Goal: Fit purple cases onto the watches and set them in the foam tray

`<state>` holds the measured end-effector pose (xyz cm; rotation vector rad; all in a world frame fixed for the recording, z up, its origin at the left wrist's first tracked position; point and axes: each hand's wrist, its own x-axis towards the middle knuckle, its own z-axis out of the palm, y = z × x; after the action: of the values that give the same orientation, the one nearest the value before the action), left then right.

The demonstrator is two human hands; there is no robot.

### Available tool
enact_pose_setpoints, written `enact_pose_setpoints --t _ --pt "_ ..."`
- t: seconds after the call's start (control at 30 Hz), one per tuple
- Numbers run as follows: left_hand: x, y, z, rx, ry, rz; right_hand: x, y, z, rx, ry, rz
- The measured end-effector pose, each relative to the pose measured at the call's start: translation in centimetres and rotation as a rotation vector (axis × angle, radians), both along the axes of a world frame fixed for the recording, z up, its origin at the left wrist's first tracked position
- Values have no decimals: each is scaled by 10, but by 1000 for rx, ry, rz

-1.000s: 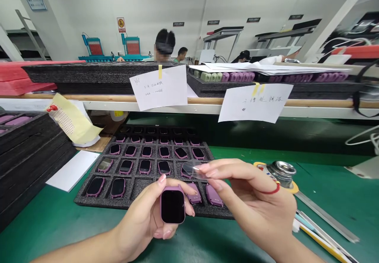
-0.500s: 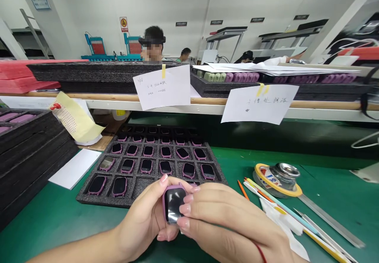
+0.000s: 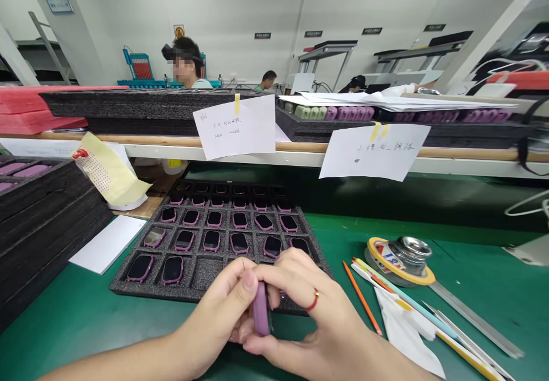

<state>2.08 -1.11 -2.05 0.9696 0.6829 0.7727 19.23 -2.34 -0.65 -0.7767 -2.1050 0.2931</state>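
A purple watch case (image 3: 261, 310) stands on edge between my two hands, its side turned toward me. My left hand (image 3: 223, 306) grips it from the left, thumb near its top edge. On the right, my right hand (image 3: 306, 312) holds it with its fingers at the top and thumb at the bottom; a red ring is on one finger. Behind my hands lies a black foam tray (image 3: 206, 270) with rows of purple watches with dark screens, one of them a watch (image 3: 172, 269) in the front row. The pocket to the right of that watch holds nothing.
Right of the tray lie an orange stick (image 3: 362, 298), several pens and tools, a white cloth (image 3: 405, 329) and a glass jar in a tape roll (image 3: 388, 261). Stacked black foam (image 3: 43, 243) stands at left. A shelf (image 3: 300, 155) crosses behind; people sit beyond it.
The watch has turned from screen-up to edge-on. My right hand has moved from over the screen to around its right side. Beyond the shelf, a person has shifted left.
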Motion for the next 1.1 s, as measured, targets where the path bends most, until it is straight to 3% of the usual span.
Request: enact_pose_setpoints --t 0.13,0.33,0.53,0.67,0.77,0.83,0.97,1.1 --pt "1 1 6 -138 -50 4 3 3 5 -16 62 29" --pt "0 3 13 -180 -56 21 2 7 4 15 67 36" --pt "-1 0 9 -201 -21 43 0 7 -1 55 47 32" --pt "-19 2 3 -119 82 122 3 11 -7 37 47 -17" --pt "-49 15 1 72 372 212 -4 21 -17 -54 14 -76" --pt "-75 28 0 315 763 193 -16 31 -27 -119 -44 -110" --pt "-125 52 -2 503 1035 225 -53 52 -48 -166 -163 -89" --pt "-158 62 -10 629 1344 289 -73 62 -57 -222 -295 -112"
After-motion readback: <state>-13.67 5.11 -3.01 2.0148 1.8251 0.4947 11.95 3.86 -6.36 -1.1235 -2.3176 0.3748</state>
